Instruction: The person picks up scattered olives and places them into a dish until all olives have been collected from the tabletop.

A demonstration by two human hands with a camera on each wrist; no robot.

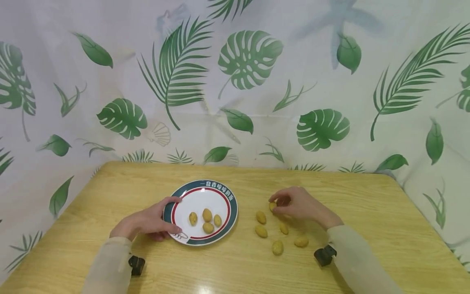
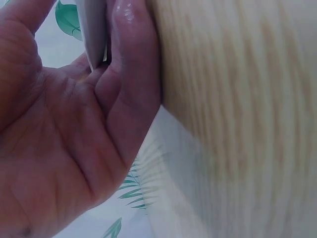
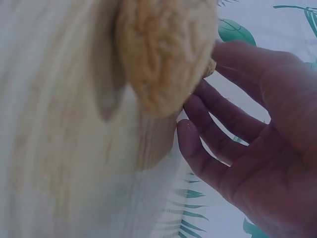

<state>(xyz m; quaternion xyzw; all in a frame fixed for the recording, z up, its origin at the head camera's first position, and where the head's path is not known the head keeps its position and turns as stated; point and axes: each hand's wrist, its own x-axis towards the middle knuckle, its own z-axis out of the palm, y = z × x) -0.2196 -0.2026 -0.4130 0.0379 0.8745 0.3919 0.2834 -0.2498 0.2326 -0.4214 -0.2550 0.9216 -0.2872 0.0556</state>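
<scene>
one yellow oval point(image 1: 272, 206) in right hand point(image 1: 296, 203), plate point(image 1: 200, 204) in left hand point(image 1: 152, 220)

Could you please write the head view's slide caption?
Left hand grips a blue-rimmed plate; right hand pinches a yellow fruit.

We had a yellowish wood-grain table point(image 1: 235, 269) right by a white backdrop point(image 1: 268, 116) covered in green leaf prints point(image 1: 323, 130), plus some glare point(image 1: 204, 290) up front.

A wood-grained table point(image 1: 235, 269) is observed, with a bright reflection point(image 1: 204, 290) recorded at its near side. Behind it, a pale backdrop point(image 1: 271, 126) is seen, printed with green leaves point(image 1: 251, 59), feathery fronds point(image 1: 183, 67), faint shells point(image 1: 160, 134) and a blurred blue-grey starfish point(image 1: 339, 18).
</scene>
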